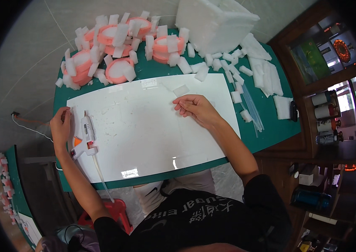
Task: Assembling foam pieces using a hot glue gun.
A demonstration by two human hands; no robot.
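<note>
A white board [144, 134] lies on the green table in front of me. My right hand [197, 109] is over its right half, fingers curled and pressed together; whatever is in them is too small to make out. Just beyond those fingertips is a small white foam block [181, 90], with a thin strand trailing to its left. My left hand [61, 126] rests at the board's left edge, loosely curved and holding nothing. Beside it lies a white glue gun [87, 134] with an orange trigger, its nozzle pointing away from me. A long translucent glue stick [101, 174] sticks out of its rear.
Pink rings with white foam blocks [121, 69] crowd the far left of the green table [270, 122]. A large white foam bundle [213, 27] stands behind. Loose foam pieces and clear glue sticks [251, 107] lie to the right. A red stool [117, 212] stands below.
</note>
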